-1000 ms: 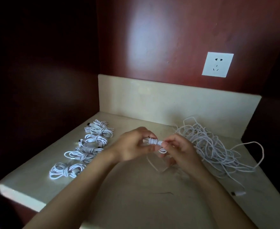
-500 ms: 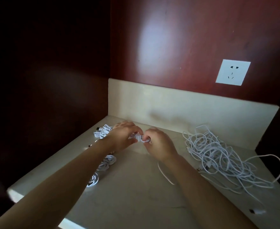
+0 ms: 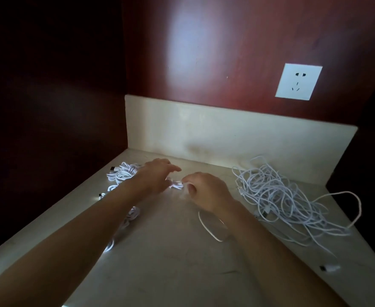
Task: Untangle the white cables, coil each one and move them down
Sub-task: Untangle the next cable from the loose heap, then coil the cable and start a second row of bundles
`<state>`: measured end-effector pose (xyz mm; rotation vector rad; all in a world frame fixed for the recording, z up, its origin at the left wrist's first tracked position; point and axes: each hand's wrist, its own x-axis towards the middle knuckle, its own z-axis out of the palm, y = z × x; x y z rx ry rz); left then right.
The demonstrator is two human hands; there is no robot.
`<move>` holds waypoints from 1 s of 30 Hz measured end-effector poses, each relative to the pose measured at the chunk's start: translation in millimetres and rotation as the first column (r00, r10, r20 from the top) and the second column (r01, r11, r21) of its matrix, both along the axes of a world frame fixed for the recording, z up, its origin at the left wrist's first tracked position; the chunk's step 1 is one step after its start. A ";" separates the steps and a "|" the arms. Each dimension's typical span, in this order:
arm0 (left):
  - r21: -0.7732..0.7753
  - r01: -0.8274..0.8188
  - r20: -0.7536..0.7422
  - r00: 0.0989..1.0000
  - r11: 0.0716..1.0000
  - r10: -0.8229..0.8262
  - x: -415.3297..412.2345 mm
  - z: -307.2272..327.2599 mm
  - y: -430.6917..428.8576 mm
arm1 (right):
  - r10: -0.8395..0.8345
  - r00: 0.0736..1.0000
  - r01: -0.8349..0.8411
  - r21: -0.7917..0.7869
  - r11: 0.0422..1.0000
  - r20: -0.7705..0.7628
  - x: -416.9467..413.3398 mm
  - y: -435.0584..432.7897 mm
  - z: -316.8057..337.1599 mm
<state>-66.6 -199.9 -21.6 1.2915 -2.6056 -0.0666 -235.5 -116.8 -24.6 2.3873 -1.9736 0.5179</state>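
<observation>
2 bare forearms — left hand; right hand.
</observation>
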 end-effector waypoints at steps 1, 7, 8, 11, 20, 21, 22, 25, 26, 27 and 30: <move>0.001 0.017 -0.046 0.999 1.000 -0.017 -5.0 3.1 6.0 | -0.011 1.000 0.011 -0.037 0.999 0.006 -7.3 10.6 2.6; 0.013 0.200 -0.199 0.961 0.980 -0.193 -59.9 4.8 57.8 | -0.086 0.994 0.079 -0.104 0.991 -0.064 -57.3 82.2 15.9; 0.024 0.225 -0.189 0.958 0.974 -0.216 -71.7 3.2 67.0 | -0.113 0.990 0.104 -0.101 0.989 -0.089 -66.7 92.3 16.0; 0.062 0.261 -0.129 0.959 0.963 -0.252 -104.9 -3.4 90.8 | -0.207 0.967 0.197 -0.081 0.977 -0.151 -93.9 113.5 9.9; -0.044 0.048 -0.167 0.984 0.998 -0.055 -165.8 -26.2 119.6 | -0.280 0.959 0.270 -0.136 0.953 -0.055 -119.7 129.1 -25.4; -0.009 0.043 -0.182 0.982 0.999 -0.044 -168.5 -26.1 119.6 | -0.285 0.958 0.277 -0.137 0.951 -0.039 -119.6 128.7 -26.1; 0.035 0.039 -0.198 0.980 0.999 -0.032 -170.9 -25.9 118.5 | -0.289 0.957 0.284 -0.130 0.950 -0.022 -120.0 127.7 -27.0; 0.148 0.033 -0.237 0.972 0.988 0.003 -177.1 -23.7 118.6 | -0.290 0.957 0.290 -0.112 0.950 0.019 -123.2 125.7 -30.8; 0.150 0.033 -0.243 0.970 0.988 0.004 -178.5 -23.3 119.8 | -0.291 0.957 0.292 -0.109 0.950 0.024 -124.2 125.5 -31.4; 0.140 0.035 -0.248 0.969 0.989 0.001 -178.2 -22.4 121.3 | -0.293 0.956 0.295 -0.101 0.950 0.032 -125.1 125.1 -31.7; 0.107 0.060 -0.337 0.941 0.992 -0.021 -169.1 -17.1 119.9 | -0.308 0.948 0.313 -0.056 0.948 0.075 -126.2 122.2 -28.5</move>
